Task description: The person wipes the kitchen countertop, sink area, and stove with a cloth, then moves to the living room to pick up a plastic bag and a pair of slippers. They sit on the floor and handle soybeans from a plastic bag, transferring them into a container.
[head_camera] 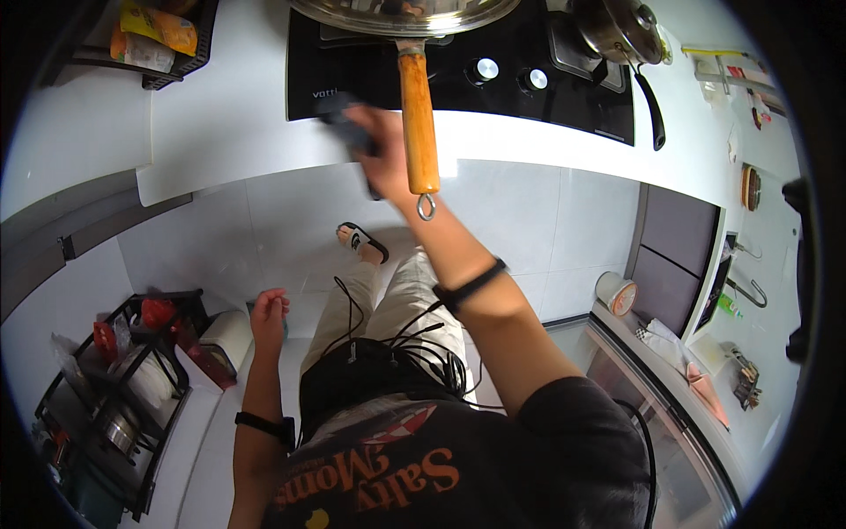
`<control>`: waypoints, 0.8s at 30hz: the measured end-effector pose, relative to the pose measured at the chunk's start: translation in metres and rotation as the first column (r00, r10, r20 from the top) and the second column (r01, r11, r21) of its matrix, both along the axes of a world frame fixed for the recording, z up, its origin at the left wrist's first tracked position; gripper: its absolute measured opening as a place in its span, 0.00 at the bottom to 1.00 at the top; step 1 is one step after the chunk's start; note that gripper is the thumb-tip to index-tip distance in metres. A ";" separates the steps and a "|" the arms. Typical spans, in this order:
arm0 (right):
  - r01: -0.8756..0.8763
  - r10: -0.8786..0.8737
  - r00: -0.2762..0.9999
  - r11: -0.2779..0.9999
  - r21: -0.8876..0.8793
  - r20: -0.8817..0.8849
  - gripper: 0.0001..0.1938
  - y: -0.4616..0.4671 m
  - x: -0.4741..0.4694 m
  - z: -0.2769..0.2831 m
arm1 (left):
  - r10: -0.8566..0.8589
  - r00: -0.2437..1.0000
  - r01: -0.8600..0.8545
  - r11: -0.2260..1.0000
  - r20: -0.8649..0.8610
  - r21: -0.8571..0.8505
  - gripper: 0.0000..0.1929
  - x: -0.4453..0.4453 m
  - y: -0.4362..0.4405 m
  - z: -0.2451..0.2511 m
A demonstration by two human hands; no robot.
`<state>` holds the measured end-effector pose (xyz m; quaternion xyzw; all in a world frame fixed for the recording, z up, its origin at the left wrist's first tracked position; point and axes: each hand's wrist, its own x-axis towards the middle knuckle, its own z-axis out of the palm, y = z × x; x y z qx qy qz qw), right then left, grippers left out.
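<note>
My right hand [383,149] is closed around a dark grey cloth-like item [347,122], blurred by motion. It is over the front edge of the white countertop [231,132], by the left front corner of the black glass gas hob [449,79]. Across the view of my right wrist runs the wooden handle [420,125] of a lidded pan [410,16], which sits on the hob with its handle pointing at me. My left hand [269,309] hangs low at my side, fingers loosely curled, with nothing visible in it.
A steel saucepan [611,33] with a black handle stands at the hob's right. Two knobs [487,69] are on the hob. A black basket [175,73] holds packets at the left. Behind on the left is a black dish rack [132,397]; a sliding glass door [661,410] is at the right.
</note>
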<state>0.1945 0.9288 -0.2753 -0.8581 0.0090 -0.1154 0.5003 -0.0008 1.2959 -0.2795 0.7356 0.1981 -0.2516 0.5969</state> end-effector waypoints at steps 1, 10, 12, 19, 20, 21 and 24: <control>0.142 -0.138 0.989 0.986 -0.090 0.044 0.29 -0.035 -0.013 0.007 | -0.014 1.000 0.014 1.000 -0.016 0.020 0.09 0.003 0.005 -0.003; 0.531 -0.551 0.829 0.719 -0.448 0.099 0.18 -0.156 -0.062 -0.004 | 0.033 0.998 -0.033 0.999 -0.058 0.012 0.09 0.011 0.021 -0.026; 0.306 -0.317 0.948 0.893 -0.329 0.023 0.26 -0.100 -0.055 -0.014 | 0.065 0.996 -0.065 0.998 -0.056 -0.008 0.09 0.011 0.019 -0.026; -0.284 0.307 0.952 0.898 -0.336 0.017 0.38 0.072 0.024 0.005 | 0.068 0.995 -0.068 0.998 -0.067 -0.003 0.10 0.011 0.031 -0.027; -0.291 0.308 0.951 0.888 -0.357 -0.009 0.38 0.092 0.031 0.007 | 0.096 0.993 -0.097 0.995 -0.067 -0.006 0.10 0.011 0.035 -0.028; -0.300 0.318 0.948 0.881 -0.367 -0.012 0.39 0.111 0.038 0.007 | 0.124 0.990 -0.125 0.992 -0.065 -0.010 0.10 0.010 0.040 -0.029; -0.414 0.444 0.896 0.854 -0.315 0.026 0.33 0.146 0.069 0.004 | 0.176 0.983 -0.175 0.984 -0.057 0.012 0.10 0.005 0.052 -0.031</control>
